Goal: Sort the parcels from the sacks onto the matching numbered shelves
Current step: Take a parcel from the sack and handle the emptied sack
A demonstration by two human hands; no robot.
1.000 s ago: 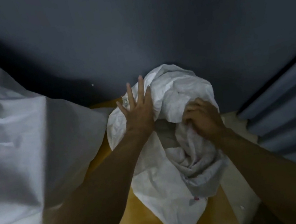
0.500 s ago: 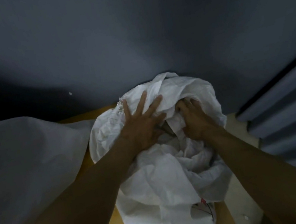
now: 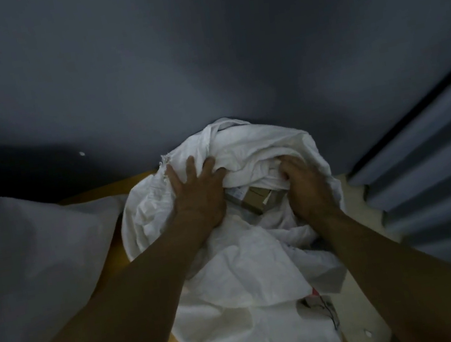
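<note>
Lying on a mustard-yellow surface (image 3: pixel 137 183) against a dark slate wall (image 3: pixel 200 56), the crumpled white sack (image 3: pixel 249 270) gapes at its mouth. The left hand (image 3: pixel 195 196) presses flat on the left rim, its fingers spread and straight. The right hand (image 3: pixel 306 187) is clenched around a fold of the sack's cloth. Between them a brown cardboard parcel (image 3: pixel 258 198) shows inside the opening, dim and perhaps not alone. Another pale sack (image 3: pixel 26 261) slumps at left, and a ribbed grey panel (image 3: pixel 438 160) stands at right.
</note>
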